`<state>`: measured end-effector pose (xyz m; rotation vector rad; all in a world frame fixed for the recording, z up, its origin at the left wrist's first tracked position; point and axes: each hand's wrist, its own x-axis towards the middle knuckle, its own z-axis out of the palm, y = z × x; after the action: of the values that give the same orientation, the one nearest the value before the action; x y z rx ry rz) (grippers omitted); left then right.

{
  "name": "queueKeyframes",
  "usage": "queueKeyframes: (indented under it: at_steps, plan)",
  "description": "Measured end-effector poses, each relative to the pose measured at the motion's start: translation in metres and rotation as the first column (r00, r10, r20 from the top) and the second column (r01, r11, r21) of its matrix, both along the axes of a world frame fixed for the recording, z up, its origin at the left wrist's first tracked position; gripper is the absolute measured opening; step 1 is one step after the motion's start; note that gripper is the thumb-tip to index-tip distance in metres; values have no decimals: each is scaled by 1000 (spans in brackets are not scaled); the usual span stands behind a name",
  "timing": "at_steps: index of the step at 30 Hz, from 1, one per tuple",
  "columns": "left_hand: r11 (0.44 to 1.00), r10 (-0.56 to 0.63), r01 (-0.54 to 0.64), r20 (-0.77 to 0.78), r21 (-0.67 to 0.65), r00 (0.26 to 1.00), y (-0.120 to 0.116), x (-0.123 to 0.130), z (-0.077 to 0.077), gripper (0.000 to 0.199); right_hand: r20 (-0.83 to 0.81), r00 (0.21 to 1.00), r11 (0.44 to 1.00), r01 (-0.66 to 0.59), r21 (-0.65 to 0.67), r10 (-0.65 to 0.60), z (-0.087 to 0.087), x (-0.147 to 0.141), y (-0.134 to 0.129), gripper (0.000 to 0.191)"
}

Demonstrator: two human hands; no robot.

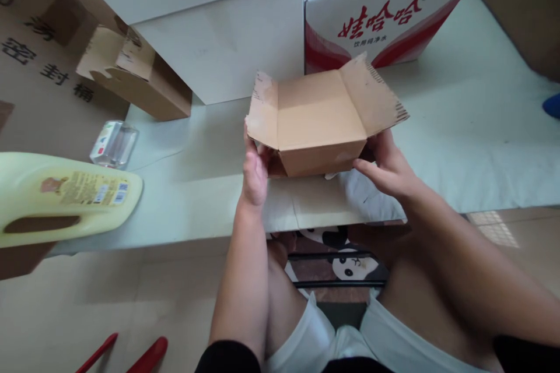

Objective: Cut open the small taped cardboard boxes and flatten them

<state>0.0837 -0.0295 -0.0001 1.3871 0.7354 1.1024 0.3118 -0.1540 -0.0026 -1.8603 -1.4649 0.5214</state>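
Note:
A small brown cardboard box (319,111) with its end flaps spread outward is held between both hands over the front of a pale cloth-covered surface. My left hand (255,175) grips its left side, the fingers partly hidden behind the lower left flap. At the right end, my right hand (387,166) holds the box under the right flap, its thumb along the lower edge. The flaps have torn, rough edges. What lies under the box is mostly hidden.
Large white boxes (227,41) and a red-and-white carton (371,23) stand behind. On the left are another brown carton (149,78), a clear plastic container (114,144) and a yellow bottle (96,195). The pale cloth (472,140) ends at the front edge, above my legs.

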Motion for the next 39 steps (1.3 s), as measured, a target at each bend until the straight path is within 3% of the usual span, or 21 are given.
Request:
queueKeyframes:
  at_steps: [3, 6, 9, 11, 14, 16, 18, 21, 23, 25, 27, 29, 34, 39]
  plan:
    - [999, 28, -29, 44, 20, 999, 0, 0, 0, 80, -175, 982, 997, -75, 8, 75, 0, 0, 3, 77]
    - [985, 168, -165, 60, -60, 984, 6, -6, 2, 67, -180, 980, 994, 97, 44, -88, 6, -3, 4, 75]
    - [941, 264, -270, -58, -203, 963, 11, -16, 9, 43, -267, 933, 962, 267, 66, -241, 11, -6, 5, 48]
    - [940, 131, -166, -132, -297, 983, 10, -23, 16, 34, -399, 885, 958, 281, 51, -238, 12, -8, 7, 30]
    - [929, -116, 48, -167, -367, 979, 5, -27, 23, 37, -472, 840, 956, 294, -17, -266, 10, -11, 12, 29]
    - [945, -90, 22, -195, -327, 977, 3, -27, 23, 27, -398, 858, 944, 322, -78, -325, 6, -13, 15, 33]
    - [971, 90, -144, -261, -193, 961, 6, -25, 17, 15, -280, 887, 931, 347, -116, -366, 2, -15, 17, 44]
    - [929, 360, -361, -412, 79, 837, 14, -25, 2, 13, -34, 934, 932, 352, -82, -356, -3, -16, 18, 66]
    - [927, 355, -365, -528, 91, 771, 17, -26, -7, 21, 123, 940, 939, 330, -98, -318, -3, -16, 18, 70]
    - [945, 246, -326, -579, -37, 778, 18, -25, -13, 32, 196, 941, 936, 308, -172, -274, -3, -14, 19, 69]
    - [948, 149, -274, -533, -164, 833, 16, -22, -15, 38, 194, 944, 928, 306, -212, -266, -1, -13, 20, 68]
    - [931, 131, -260, -431, -255, 893, 14, -19, -13, 40, 137, 951, 934, 300, -195, -277, 0, -11, 21, 71]
    - [815, 297, -355, -197, -458, 934, 13, -13, -2, 54, -241, 927, 958, 271, -95, -286, 1, -13, 16, 80]
    - [810, 124, -93, 14, -579, 992, 10, -20, 7, 39, -512, 840, 967, 247, 68, -179, 17, -20, -3, 58]
